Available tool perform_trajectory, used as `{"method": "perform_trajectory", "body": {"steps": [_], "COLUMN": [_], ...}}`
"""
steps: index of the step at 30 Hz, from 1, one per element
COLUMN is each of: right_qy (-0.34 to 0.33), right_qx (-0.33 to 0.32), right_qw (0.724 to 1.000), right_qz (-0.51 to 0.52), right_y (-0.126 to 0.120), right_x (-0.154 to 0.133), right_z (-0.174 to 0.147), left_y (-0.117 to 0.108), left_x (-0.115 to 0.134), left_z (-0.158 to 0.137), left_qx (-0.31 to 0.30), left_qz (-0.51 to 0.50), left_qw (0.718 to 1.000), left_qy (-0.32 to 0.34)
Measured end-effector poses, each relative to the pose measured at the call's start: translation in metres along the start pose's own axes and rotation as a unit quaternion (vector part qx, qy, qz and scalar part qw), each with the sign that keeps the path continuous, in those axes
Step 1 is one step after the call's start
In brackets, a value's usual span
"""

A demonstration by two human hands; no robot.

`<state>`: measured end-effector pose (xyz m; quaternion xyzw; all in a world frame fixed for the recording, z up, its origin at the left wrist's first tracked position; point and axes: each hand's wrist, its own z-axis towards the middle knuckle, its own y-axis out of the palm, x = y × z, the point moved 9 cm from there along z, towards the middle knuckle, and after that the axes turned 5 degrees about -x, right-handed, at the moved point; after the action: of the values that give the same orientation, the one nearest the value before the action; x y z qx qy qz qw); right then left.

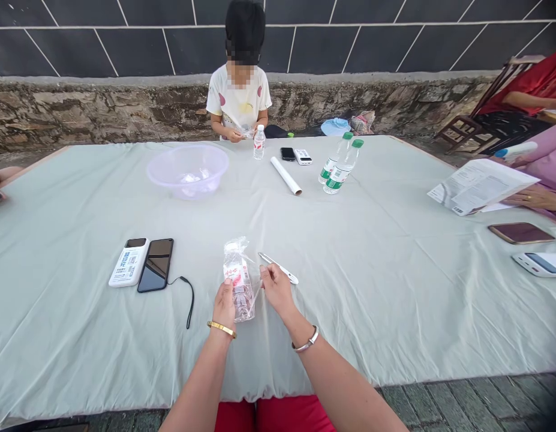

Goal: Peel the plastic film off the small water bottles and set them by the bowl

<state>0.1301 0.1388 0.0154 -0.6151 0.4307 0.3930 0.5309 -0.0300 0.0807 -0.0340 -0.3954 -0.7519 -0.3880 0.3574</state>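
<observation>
A small clear plastic bottle with a white and red label lies on the cloth before me, its white cap pointing away. Clear plastic film is around it, loose near the cap and along the right side. My left hand grips the bottle's left side, a gold bracelet at the wrist. Just to the right, my right hand pinches an edge of the film between thumb and fingers. A white pen-like cutter lies just beyond that hand, partly behind it.
To the left lie a white power bank and a black phone with a strap. Farther off are a purple basin, a white roll and two green-capped bottles. A person sits opposite; others are at the sides.
</observation>
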Motion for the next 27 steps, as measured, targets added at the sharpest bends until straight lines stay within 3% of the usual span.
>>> {"method": "perform_trajectory", "body": {"steps": [4, 8, 13, 19, 23, 27], "right_qy": [0.049, 0.005, -0.024, -0.014, 0.000, 0.041], "right_qx": [-0.032, -0.034, 0.023, 0.023, -0.002, -0.070], "right_qw": [0.994, 0.999, 0.999, 0.999, 0.999, 0.993], "right_qz": [0.090, 0.001, -0.005, 0.023, 0.036, 0.088], "right_y": [0.013, 0.025, 0.021, 0.019, 0.024, 0.027], "right_x": [0.005, -0.002, -0.005, -0.003, 0.001, 0.004], "right_z": [-0.004, -0.008, -0.005, 0.001, 0.003, 0.007], "left_y": [-0.004, -0.007, 0.001, 0.007, 0.008, 0.005], "left_x": [0.004, 0.008, 0.011, 0.011, 0.013, 0.013], "left_z": [-0.002, -0.006, -0.004, -0.003, -0.003, 0.000], "left_qx": [0.017, 0.026, -0.030, -0.062, -0.073, -0.069], "left_qz": [0.022, 0.027, -0.082, -0.154, -0.200, -0.202], "left_qw": [0.999, 0.999, 0.996, 0.986, 0.977, 0.977], "left_qy": [0.017, 0.031, 0.035, 0.003, -0.017, -0.021]}}
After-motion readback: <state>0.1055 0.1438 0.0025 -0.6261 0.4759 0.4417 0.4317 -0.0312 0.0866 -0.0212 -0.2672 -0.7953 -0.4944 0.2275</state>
